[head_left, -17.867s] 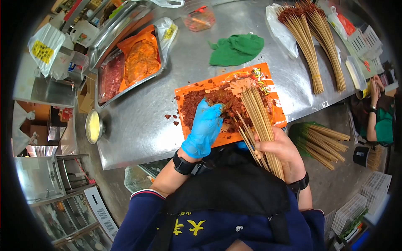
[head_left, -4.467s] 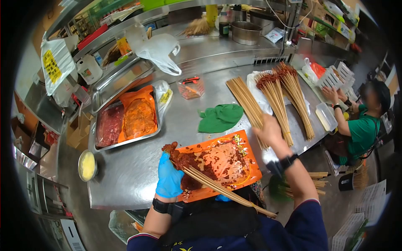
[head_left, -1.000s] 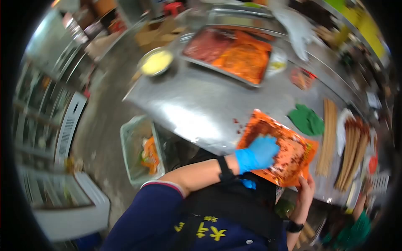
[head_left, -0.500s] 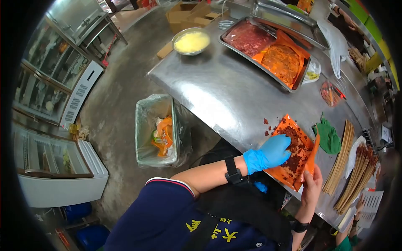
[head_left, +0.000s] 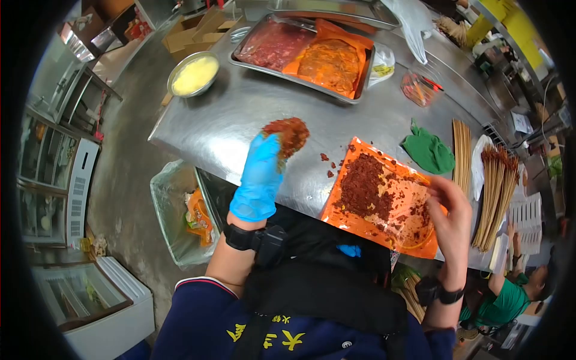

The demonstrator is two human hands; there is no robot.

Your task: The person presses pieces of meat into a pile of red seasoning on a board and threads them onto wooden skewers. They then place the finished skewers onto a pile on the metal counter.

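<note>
Orange bag (head_left: 353, 221), smeared with marinade (head_left: 363, 186), held by right hand (head_left: 453, 216); left hand (head_left: 259, 174) grips meat clump (head_left: 291, 133).

Steel tray (head_left: 300, 54) at far edge of tabletop (head_left: 228, 114); bowl (head_left: 193, 74) at its left corner; green cloth (head_left: 429, 153) beside bare skewers (head_left: 461, 153).

A stainless-steel work table (head_left: 240, 114) runs across a commercial kitchen, its brushed top catching pale overhead light. Just off its near edge, a bin (head_left: 174, 210) lined with clear plastic stands on the grey concrete floor (head_left: 129, 132). Glass-fronted display cabinets (head_left: 45, 174) line the left side, with a white chest freezer (head_left: 96, 300) beside them toward the near corner. Cardboard boxes (head_left: 192, 30) sit on the floor past the table's far end. More steel counters (head_left: 480, 66) crowd the right, behind the table.
</note>
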